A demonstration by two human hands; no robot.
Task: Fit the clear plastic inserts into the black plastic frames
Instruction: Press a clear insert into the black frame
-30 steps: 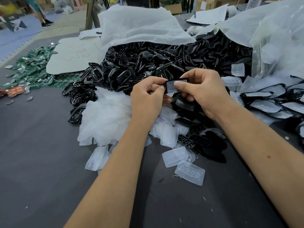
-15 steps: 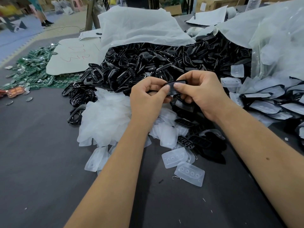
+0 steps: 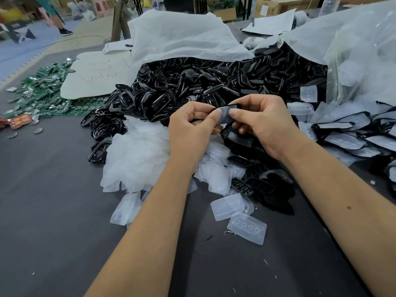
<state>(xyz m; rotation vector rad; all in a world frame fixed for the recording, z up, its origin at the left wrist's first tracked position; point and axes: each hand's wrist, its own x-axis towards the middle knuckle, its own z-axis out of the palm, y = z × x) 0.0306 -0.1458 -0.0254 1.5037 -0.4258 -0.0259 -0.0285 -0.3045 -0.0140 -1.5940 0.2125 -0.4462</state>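
Hands meet above the heap of loose clear inserts [image 3: 137, 155], left hand [image 3: 190, 129] and right hand [image 3: 263, 123] pinching one black frame [image 3: 225, 108] between thumbs and fingers, apparently to seat its clear insert [image 3: 226, 115] flush.

Factory assembly bench: heaped black frames [image 3: 192, 86], circuit boards [image 3: 38, 95], cartons [image 3: 225, 12]

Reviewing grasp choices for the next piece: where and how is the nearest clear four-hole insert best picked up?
The clear insert lies flat on the grey table, apart from the pile. Probably come from above and pinch its two long edges, since its near and right sides are unobstructed.
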